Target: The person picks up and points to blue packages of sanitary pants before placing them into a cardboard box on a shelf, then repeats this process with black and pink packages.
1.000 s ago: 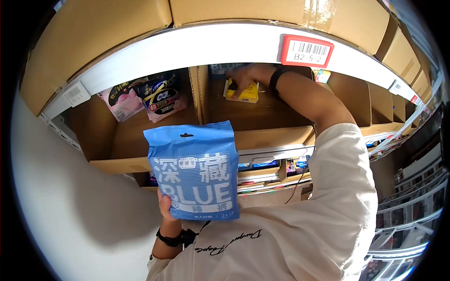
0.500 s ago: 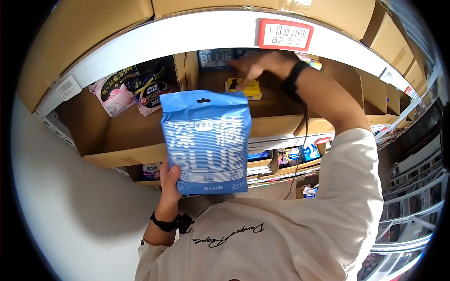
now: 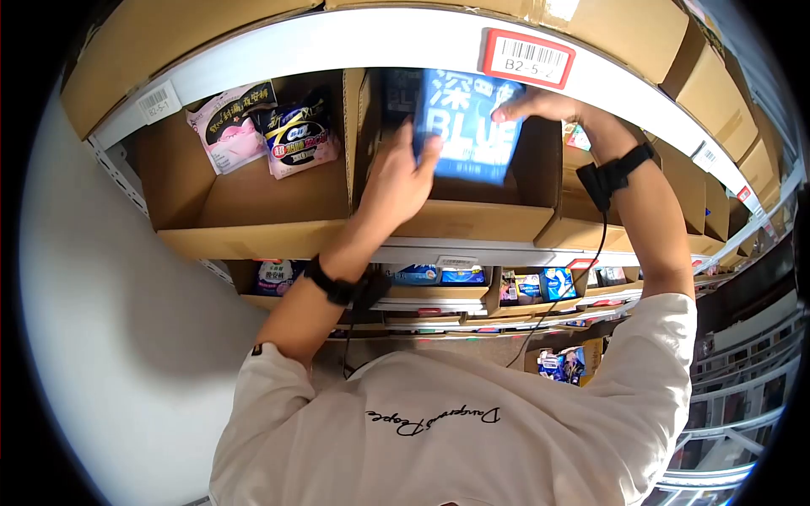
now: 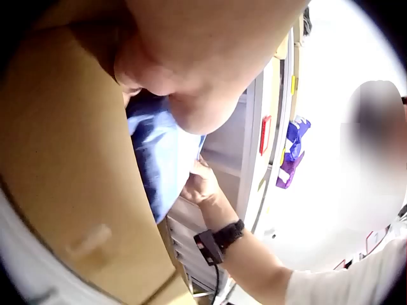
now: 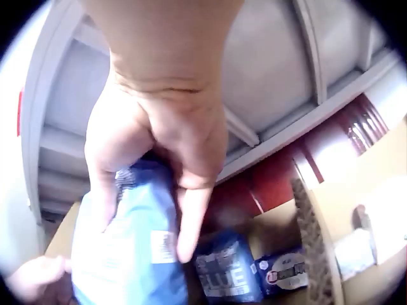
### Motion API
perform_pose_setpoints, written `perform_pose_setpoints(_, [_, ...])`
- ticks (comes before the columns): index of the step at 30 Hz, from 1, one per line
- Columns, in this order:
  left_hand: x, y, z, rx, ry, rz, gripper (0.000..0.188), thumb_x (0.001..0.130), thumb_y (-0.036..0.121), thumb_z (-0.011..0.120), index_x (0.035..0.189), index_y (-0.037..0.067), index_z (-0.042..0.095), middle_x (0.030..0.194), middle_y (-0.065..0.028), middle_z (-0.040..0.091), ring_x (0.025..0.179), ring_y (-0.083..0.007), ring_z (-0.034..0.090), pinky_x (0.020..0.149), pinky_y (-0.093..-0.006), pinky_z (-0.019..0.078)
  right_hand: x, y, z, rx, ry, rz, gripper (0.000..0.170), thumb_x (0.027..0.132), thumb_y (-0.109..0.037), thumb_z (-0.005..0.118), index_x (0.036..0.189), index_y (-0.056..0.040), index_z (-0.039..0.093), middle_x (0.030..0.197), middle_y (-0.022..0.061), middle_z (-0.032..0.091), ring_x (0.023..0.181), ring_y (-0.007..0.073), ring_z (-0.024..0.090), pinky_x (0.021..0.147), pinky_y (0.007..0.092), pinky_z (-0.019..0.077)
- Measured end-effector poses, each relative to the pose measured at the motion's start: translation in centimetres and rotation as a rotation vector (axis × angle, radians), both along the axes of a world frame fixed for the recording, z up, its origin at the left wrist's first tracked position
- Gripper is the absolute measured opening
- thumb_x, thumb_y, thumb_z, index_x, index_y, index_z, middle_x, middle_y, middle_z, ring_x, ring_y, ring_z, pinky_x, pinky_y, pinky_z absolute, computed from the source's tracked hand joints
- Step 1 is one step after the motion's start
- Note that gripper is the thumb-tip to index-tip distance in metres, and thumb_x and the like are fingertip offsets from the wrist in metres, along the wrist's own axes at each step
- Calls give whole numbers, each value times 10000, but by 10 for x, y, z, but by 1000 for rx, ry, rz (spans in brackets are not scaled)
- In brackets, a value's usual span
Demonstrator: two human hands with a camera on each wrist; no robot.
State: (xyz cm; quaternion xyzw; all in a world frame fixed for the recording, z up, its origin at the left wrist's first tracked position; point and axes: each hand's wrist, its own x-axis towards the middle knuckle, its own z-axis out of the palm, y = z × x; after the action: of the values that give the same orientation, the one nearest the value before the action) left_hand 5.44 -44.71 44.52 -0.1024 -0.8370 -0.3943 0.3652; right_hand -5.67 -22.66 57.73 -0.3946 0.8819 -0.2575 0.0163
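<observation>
The blue bag [image 3: 468, 126] is held by both hands inside the cardboard compartment under the B2-5-2 label. My left hand [image 3: 398, 179] grips its left edge, thumb on the front. At its upper right, my right hand [image 3: 544, 108] pinches it. The right wrist view has the right hand [image 5: 159, 146] from behind, thumb and fingers on either side of the blue bag [image 5: 130, 248]. Beyond it in that view stands another blue pack [image 5: 226, 270] beside a dark pack [image 5: 283, 272]. In the left wrist view the left hand [image 4: 172, 76] covers part of the bag [image 4: 159, 159].
The neighbouring left compartment holds a pink pack [image 3: 229, 135] and a dark-and-pink pack [image 3: 302, 143]. A cardboard front edge [image 3: 481, 218] runs below the bag. Above is the white shelf beam [image 3: 380, 40] with its label [image 3: 527, 61]. Lower shelves hold more packs [image 3: 557, 282].
The left hand has moved the blue bag up and right into the compartment. The right hand has come away from the yellow pack area and now pinches the bag's upper right. The yellow pack is no longer visible.
</observation>
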Motion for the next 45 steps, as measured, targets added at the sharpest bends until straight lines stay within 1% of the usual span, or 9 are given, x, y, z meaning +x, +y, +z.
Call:
perform_pose_setpoints(1, [-5,3,7,-292,-167,225,625,951,483,511,1285,-45,512,956,-261,681,908,-411,673,800,-480,530,5,-1,9,70,130,-122,840,748,-319,847,1412,-46,413,1205,176,636,1117,306,618,958,377,514])
perform_pose_setpoints(3, [-7,11,21,-493,-507,222,635,917,508,546,1271,-19,552,1048,-245,675,988,-376,667,844,-451,535,-25,-4,0,36,222,-125,833,747,-339,840,1409,-61,417,1177,180,647,1112,324,615,963,394,507])
perform_pose_setpoints(4, [-5,18,32,-539,-713,151,650,898,545,556,1265,8,559,1223,-255,607,1145,-353,597,931,-464,484,-39,-6,-3,1,314,-129,828,747,-360,833,1406,-76,421,1149,183,658,1108,343,613,968,411,499])
perform_pose_setpoints(12, [-44,18,-7,-413,-638,29,761,894,566,530,1402,5,450,1415,-240,469,1284,-351,493,1047,-389,416,-116,-78,-35,163,554,-22,838,747,-363,830,1416,-82,410,1164,185,649,1122,341,603,976,417,492])
perform_pose_setpoints(17, [-46,17,1,-459,-872,-47,858,884,546,525,1492,-10,286,1499,-249,359,1336,-355,440,1093,-374,360,-137,-96,-49,241,611,6,845,748,-365,828,1423,-86,402,1173,187,642,1130,340,597,980,420,487])
perform_pose_setpoints(24, [-27,19,12,-492,-824,-131,852,872,524,547,1480,-23,307,1494,-246,369,1326,-348,453,1085,-365,372,-147,-102,-58,312,643,20,854,748,-367,825,1432,-91,392,1186,188,634,1142,338,588,987,425,480])
perform_pose_setpoints(32, [-43,18,-3,-465,-774,-39,814,875,515,547,1454,-24,355,1420,-255,461,1295,-358,483,1072,-374,391,-148,-110,-61,384,677,65,865,749,-370,821,1442,-97,381,1201,190,624,1156,336,578,994,431,473])
perform_pose_setpoints(44, [-48,15,-12,-447,-780,-14,758,893,467,534,1447,-22,363,1441,-255,432,1316,-365,452,1094,-375,369,-145,-146,-57,451,755,190,880,750,-374,816,1456,-106,365,1222,193,611,1175,334,565,1004,439,462])
perform_pose_setpoints(45, [-47,16,-12,-449,-779,-14,758,893,467,534,1447,-22,363,1441,-255,432,1316,-365,452,1094,-375,369,-150,-143,-69,383,899,216,916,748,-349,816,1485,-123,320,1255,195,577,1178,323,559,1007,432,457])
